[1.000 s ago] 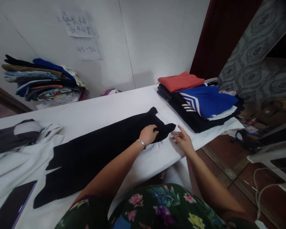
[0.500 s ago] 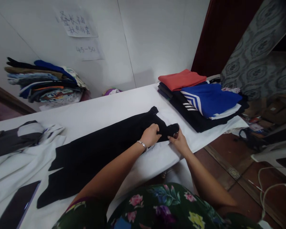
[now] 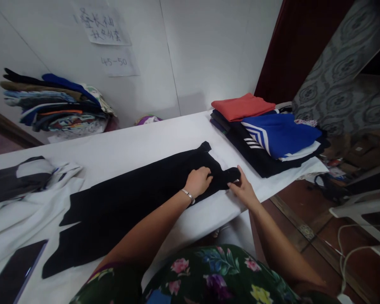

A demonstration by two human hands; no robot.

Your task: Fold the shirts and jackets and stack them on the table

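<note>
A long black garment (image 3: 139,185) lies flat on the white-covered table, with two split ends toward the lower left and two short strap-like ends at the right. My left hand (image 3: 199,182), with a silver bracelet at the wrist, is closed on the cloth near its right part, fingers curled under and partly hidden. At the near strap-like end, my right hand (image 3: 243,188) grips the edge, thumb below and forefinger above. The far strap-like end lies untouched on the table.
Folded clothes are stacked at the right, with a red garment (image 3: 242,107) and a blue one (image 3: 281,133) on top. Another clothes pile (image 3: 57,103) stands at the back left. A phone (image 3: 17,272) and rumpled grey-white clothing (image 3: 25,181) lie at the left.
My right hand has shifted slightly right and down, and the near strap-like end now lies flatter and straighter. The left hand stays on the garment almost in place.
</note>
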